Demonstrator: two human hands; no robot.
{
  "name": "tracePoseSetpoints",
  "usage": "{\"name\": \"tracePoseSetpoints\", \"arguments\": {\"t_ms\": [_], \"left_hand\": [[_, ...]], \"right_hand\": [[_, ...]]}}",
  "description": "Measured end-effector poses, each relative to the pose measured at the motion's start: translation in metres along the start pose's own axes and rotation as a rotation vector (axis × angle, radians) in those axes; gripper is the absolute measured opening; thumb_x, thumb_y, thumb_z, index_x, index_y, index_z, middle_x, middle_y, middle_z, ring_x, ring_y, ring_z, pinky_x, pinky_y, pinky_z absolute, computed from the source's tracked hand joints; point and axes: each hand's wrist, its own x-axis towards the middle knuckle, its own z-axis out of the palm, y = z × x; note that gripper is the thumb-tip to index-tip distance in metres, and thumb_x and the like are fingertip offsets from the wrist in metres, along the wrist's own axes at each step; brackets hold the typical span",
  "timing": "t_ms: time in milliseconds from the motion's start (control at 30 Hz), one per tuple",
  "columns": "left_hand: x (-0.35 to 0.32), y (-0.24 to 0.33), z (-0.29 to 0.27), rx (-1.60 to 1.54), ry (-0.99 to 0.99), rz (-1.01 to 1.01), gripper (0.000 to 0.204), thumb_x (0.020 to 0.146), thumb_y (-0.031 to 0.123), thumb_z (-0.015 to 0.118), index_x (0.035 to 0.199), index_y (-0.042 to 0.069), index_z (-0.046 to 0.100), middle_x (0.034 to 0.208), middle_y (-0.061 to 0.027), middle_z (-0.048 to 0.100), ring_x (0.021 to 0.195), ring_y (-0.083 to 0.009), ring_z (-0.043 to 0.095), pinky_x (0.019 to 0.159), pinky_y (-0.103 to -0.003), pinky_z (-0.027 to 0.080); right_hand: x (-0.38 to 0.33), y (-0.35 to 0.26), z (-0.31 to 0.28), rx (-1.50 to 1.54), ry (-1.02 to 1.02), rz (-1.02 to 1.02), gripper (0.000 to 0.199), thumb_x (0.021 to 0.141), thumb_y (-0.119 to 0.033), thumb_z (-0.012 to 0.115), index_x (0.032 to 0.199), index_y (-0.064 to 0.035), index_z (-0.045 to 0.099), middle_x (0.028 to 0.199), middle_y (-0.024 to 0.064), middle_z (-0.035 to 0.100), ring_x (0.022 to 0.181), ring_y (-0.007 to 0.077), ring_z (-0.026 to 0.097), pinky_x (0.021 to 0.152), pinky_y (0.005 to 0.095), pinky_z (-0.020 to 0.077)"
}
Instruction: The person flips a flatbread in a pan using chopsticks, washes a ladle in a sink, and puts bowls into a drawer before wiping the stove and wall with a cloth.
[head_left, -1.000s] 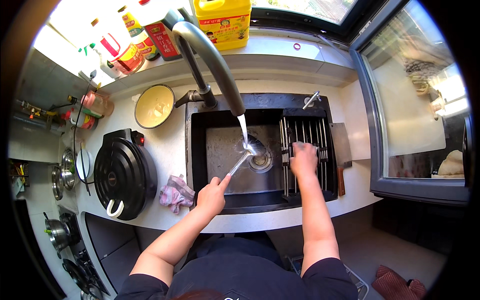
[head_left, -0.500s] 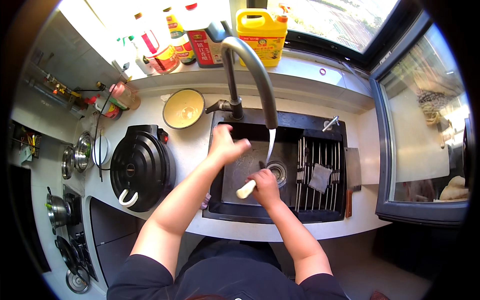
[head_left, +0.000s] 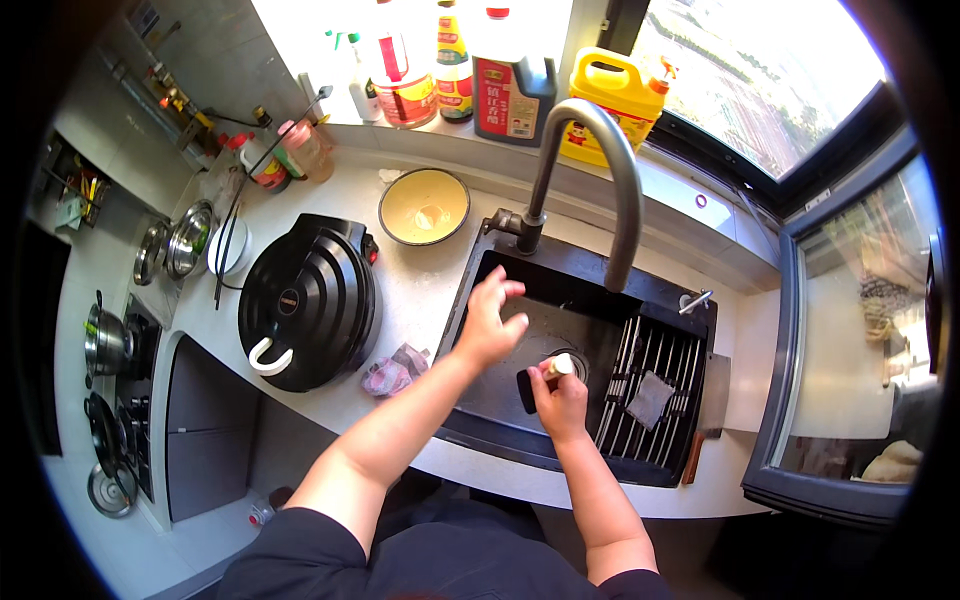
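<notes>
My right hand (head_left: 562, 408) is closed around a small tool with a cream handle (head_left: 562, 364) and a dark flat blade-like part (head_left: 526, 392). Its exact kind does not show clearly. It is held over the dark sink (head_left: 545, 325), close to the drain. My left hand (head_left: 488, 325) hovers above the sink's left side, fingers apart and holding nothing. Behind the hands the grey faucet (head_left: 622, 190) arches over the basin, with no stream showing from its spout.
A rack of metal bars (head_left: 625, 420) with a grey pouch (head_left: 652, 400) spans the sink's right side; a cleaver (head_left: 713, 400) lies beyond. Leftward are a cream bowl (head_left: 425, 205), a crumpled cloth (head_left: 390, 375) and a round black electric cooker (head_left: 305, 300). Bottles line the sill; an open window (head_left: 790, 350) juts in.
The running water has stopped. My left hand has come down from near the faucet lever. My right hand has turned the tool, swinging its handle up and its dark part to the left.
</notes>
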Motion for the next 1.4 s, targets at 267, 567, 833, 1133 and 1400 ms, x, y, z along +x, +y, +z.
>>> {"name": "tracePoseSetpoints", "arguments": {"t_ms": [267,567,833,1133,1400], "left_hand": [[-0.11,0.004,-0.03,-0.073,-0.029,-0.011,0.045,0.074,0.015,0.07,0.117,0.005,0.058,0.125,-0.0158,0.055,0.119,-0.0309,0.05,0.103,-0.039,0.037],[-0.139,0.033,-0.172,-0.257,-0.035,0.19,0.054,0.077,0.021,0.074,0.125,0.007,0.056,0.111,-0.0102,0.061,0.106,-0.0253,0.055,0.096,-0.037,0.041],[-0.185,0.033,-0.43,-0.155,0.297,0.43,0.048,0.079,0.027,0.074,0.117,0.0,0.061,0.109,-0.0118,0.061,0.105,-0.0264,0.054,0.095,-0.036,0.041],[-0.187,-0.024,-0.674,0.383,0.766,0.417,0.043,0.072,0.009,0.076,0.113,0.007,0.064,0.096,-0.0094,0.066,0.094,-0.0304,0.059,0.086,-0.038,0.046],[-0.127,-0.106,-0.785,0.441,0.84,0.334,0.028,0.078,0.001,0.067,0.106,0.005,0.063,0.096,-0.012,0.064,0.091,-0.0295,0.061,0.077,-0.035,0.049]], "right_hand": [[0.014,-0.05,0.006,-0.214,-0.007,-0.257,0.019,0.083,-0.017,0.069,0.086,-0.0051,0.054,0.066,0.0118,0.061,0.057,0.0314,0.062,0.051,0.0385,0.0477],[-0.001,-0.232,0.051,-0.356,-0.162,-0.339,0.02,0.084,-0.015,0.07,0.084,-0.0008,0.056,0.062,0.0097,0.058,0.051,0.0163,0.057,0.051,0.0279,0.0446],[-0.027,-0.433,0.202,0.117,-0.314,-0.454,0.018,0.076,-0.008,0.076,0.08,-0.0021,0.059,0.063,0.001,0.059,0.048,0.0041,0.05,0.043,0.018,0.0362],[-0.024,-0.534,0.483,0.535,-0.483,-0.708,0.022,0.071,-0.01,0.078,0.069,-0.0008,0.058,0.077,0.0067,0.065,0.07,0.0156,0.058,0.059,0.0278,0.046],[0.037,-0.583,0.623,0.301,-0.564,-0.721,0.037,0.07,-0.031,0.081,0.087,-0.0006,0.067,0.078,0.0078,0.053,0.062,0.0163,0.051,0.057,0.0304,0.0433]]}}
